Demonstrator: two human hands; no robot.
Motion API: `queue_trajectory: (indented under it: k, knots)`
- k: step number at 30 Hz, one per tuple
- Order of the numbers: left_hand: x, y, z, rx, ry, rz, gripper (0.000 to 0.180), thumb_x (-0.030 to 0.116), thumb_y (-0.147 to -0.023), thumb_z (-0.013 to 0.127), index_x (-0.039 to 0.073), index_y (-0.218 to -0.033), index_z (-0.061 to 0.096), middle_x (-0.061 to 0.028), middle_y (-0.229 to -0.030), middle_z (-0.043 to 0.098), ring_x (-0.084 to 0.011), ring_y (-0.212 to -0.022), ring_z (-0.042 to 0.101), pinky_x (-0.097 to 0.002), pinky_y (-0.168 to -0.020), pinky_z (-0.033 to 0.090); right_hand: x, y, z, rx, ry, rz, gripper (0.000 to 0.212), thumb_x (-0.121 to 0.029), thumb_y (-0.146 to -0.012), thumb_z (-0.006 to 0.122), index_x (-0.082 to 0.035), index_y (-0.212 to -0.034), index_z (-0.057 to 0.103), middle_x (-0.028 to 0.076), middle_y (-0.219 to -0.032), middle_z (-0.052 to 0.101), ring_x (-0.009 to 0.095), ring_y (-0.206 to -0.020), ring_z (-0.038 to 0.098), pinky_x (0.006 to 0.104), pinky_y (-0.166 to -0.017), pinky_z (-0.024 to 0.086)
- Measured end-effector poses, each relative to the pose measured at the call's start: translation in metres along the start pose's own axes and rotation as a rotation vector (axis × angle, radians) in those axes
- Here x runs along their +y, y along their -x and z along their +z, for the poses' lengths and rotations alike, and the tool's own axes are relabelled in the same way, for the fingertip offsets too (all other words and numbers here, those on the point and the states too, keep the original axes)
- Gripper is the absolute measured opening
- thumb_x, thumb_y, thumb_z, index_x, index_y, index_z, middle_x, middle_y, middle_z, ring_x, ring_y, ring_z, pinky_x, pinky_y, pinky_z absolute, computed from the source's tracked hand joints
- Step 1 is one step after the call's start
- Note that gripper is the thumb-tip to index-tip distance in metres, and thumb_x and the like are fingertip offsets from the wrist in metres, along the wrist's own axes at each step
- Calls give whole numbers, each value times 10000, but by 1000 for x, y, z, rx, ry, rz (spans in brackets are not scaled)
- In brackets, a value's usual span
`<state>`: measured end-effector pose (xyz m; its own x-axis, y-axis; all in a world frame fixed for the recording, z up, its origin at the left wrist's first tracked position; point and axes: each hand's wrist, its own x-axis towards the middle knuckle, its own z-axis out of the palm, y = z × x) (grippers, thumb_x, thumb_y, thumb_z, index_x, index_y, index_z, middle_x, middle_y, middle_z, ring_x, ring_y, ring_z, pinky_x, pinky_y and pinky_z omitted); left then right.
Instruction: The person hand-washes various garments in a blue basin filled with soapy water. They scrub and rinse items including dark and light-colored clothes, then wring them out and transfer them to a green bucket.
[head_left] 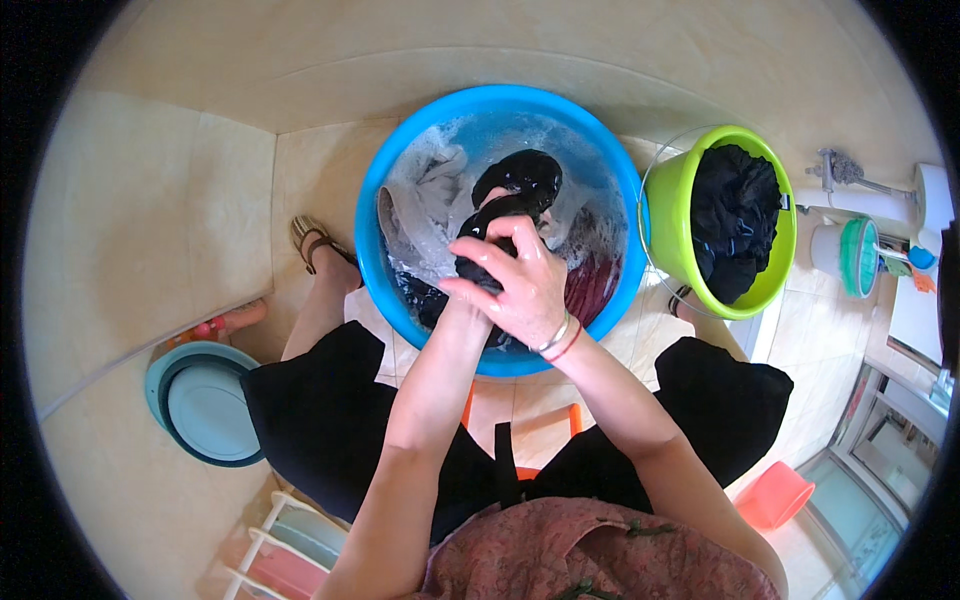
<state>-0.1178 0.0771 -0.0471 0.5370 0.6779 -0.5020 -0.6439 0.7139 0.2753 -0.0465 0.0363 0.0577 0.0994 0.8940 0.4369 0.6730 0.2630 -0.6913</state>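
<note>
A wet black garment (pixel 530 172) is bunched and twisted between my hands above a large blue basin (pixel 373 262) of sudsy water. My right hand (pixel 522 282) curls over the near part of the cloth, its fingers bent round it. My left hand (pixel 497 195) lies beneath, mostly covered by the garment and the right hand; a few fingers show, gripping the cloth. In the basin a light grey garment (pixel 425 205) soaks at the left, and a dark red one (pixel 594 284) at the right. More dark cloth sits near the front rim.
A lime-green bucket (pixel 675 225) holding black clothes (pixel 738 215) touches the basin's right side. Teal basins (pixel 212 410) stand at the left wall. A white rack (pixel 262 550), a coral bin (pixel 775 497) and a wall tap (pixel 828 168) are around. My legs straddle the basin.
</note>
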Motion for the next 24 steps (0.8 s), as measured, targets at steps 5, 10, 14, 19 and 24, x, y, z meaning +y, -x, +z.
queue_trajectory:
  k: [5,10,14,19,24]
  knots:
    - [-23,-5,-3,-419,355,45,268,320,-979,461,129,-1160,513,-30,-1088,560,-159,-1010,554,-322,-900,455,12,-16,5,124,23,97,210,-256,-701,792,-130,-752,631,29,-833,556,218,-593,610,315,-498,494]
    - [-29,-28,-26,-81,239,57,274,310,-967,470,105,-1128,553,-46,-1070,590,-183,-1018,577,-355,-898,472,50,-15,29,200,-211,220,105,-41,-772,661,7,-745,572,155,-694,526,316,-620,570,351,-581,456]
    - [-21,-15,12,426,34,91,192,135,-920,522,32,-1074,575,-88,-1039,625,-221,-908,632,-355,-778,536,127,-7,35,133,-39,431,162,-164,-826,629,-2,-810,635,204,-778,624,374,-731,620,391,-667,487]
    - [-9,-30,13,334,-235,278,393,134,-868,662,98,-1232,521,-79,-1160,589,-214,-1079,559,-404,-913,453,225,30,40,200,87,852,356,-361,-876,624,-11,-931,659,255,-875,651,419,-867,632,436,-756,494]
    - [9,-57,-39,396,-316,105,694,174,-915,627,227,-1491,243,-117,-1461,336,-305,-1248,434,-536,-1010,397,225,47,47,41,1,617,755,-277,-756,780,-35,-1362,399,247,-1283,450,385,-1209,440,421,-1047,347]
